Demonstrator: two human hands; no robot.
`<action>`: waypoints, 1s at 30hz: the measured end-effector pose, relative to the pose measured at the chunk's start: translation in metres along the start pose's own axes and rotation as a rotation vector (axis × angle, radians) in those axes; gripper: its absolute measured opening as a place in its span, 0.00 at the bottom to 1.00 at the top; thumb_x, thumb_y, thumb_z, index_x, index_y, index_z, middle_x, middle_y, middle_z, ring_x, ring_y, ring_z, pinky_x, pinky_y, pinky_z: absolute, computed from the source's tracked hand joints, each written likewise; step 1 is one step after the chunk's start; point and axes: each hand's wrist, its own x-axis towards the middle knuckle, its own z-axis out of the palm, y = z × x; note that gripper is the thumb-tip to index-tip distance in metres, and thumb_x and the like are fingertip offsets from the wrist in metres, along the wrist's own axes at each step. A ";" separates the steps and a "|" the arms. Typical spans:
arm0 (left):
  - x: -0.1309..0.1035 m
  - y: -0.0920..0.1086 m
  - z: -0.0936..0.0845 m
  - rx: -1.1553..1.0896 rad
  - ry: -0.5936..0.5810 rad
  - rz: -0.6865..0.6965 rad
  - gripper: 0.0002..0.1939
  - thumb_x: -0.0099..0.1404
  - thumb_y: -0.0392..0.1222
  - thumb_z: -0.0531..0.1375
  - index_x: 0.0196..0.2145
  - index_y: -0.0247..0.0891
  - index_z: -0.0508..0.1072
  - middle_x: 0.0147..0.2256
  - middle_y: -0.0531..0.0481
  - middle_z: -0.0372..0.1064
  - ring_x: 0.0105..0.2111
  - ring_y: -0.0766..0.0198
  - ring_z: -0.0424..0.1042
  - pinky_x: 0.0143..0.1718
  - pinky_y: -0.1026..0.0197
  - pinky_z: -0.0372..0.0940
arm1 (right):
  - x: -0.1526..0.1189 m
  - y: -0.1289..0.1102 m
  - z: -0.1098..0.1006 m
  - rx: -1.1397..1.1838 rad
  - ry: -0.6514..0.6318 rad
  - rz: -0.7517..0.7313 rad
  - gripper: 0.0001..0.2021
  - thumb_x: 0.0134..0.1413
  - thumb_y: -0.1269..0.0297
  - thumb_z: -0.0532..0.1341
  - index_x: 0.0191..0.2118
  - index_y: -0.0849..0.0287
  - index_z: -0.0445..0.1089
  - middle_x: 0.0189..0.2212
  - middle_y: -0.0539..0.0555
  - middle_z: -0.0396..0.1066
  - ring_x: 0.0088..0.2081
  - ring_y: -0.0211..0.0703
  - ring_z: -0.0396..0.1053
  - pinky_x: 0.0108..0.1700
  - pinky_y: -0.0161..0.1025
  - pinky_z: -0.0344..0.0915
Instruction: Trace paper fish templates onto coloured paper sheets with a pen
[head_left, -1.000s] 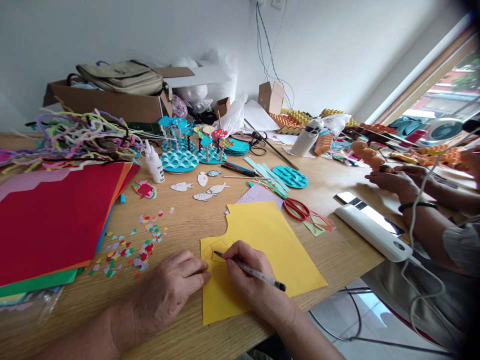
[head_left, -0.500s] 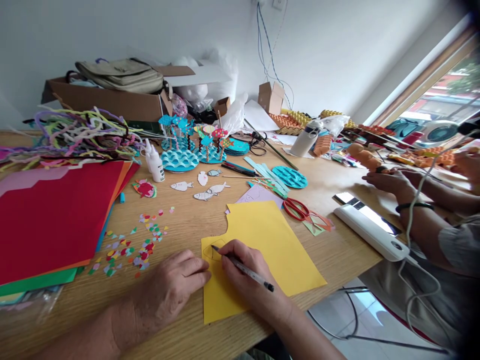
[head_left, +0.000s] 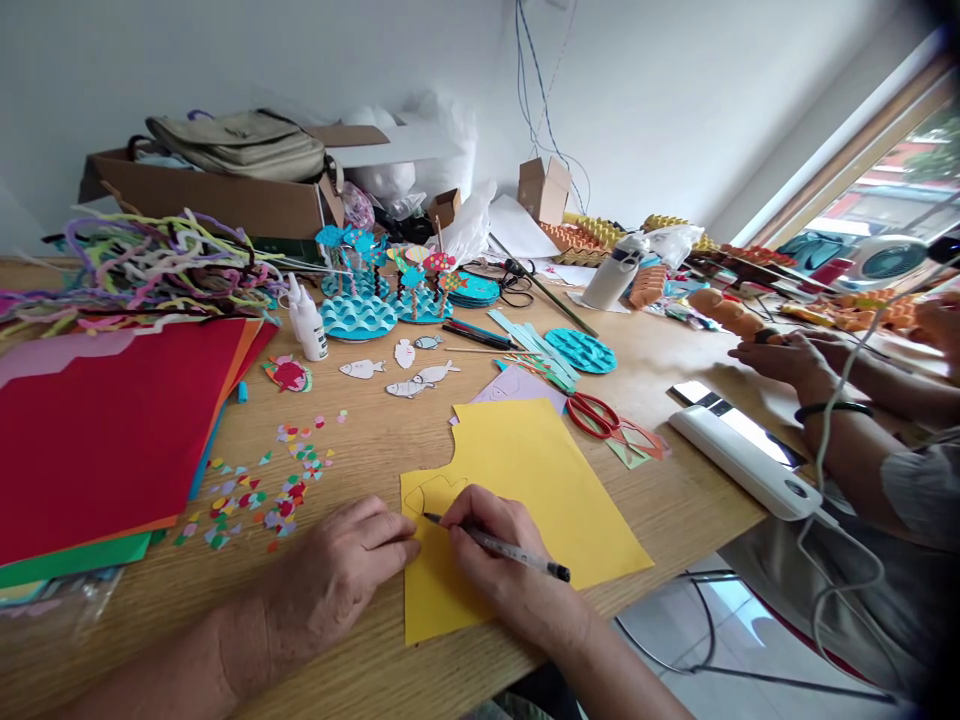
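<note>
My right hand (head_left: 499, 555) grips a pen (head_left: 517, 550) with a clear barrel and black end, its tip touching the yellow paper (head_left: 555, 480). Thin dark outlines show on the sheet just left of and above the tip. Lying on the left edge of the sheet, my left hand (head_left: 356, 560) holds nothing, its fingers loosely bent and pointing toward the pen. Above the sheet are several cut-out paper fish (head_left: 409, 388), and a lilac sheet (head_left: 517, 388) lies partly under the yellow one. Red-handled scissors (head_left: 596, 415) rest at its upper right.
Confetti pieces (head_left: 289, 500) and a stack of coloured paper (head_left: 112, 430) lie to the left. White glue bottles (head_left: 307, 325) stand behind, near blue wavy discs (head_left: 356, 318) and pipe cleaners (head_left: 172, 265). At right, another person's hands (head_left: 787, 360) work near a white device (head_left: 742, 465).
The pen tip has moved slightly down the yellow paper, and the pen's rear end has swung right. More of the drawn outline is visible. My left hand stays nearly still.
</note>
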 end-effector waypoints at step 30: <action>-0.001 0.000 0.001 0.002 0.013 0.007 0.20 0.61 0.21 0.47 0.41 0.38 0.70 0.39 0.48 0.69 0.37 0.61 0.65 0.37 0.61 0.65 | 0.007 0.000 0.004 -0.068 0.015 0.030 0.06 0.51 0.71 0.53 0.32 0.59 0.66 0.20 0.47 0.66 0.21 0.35 0.62 0.25 0.30 0.58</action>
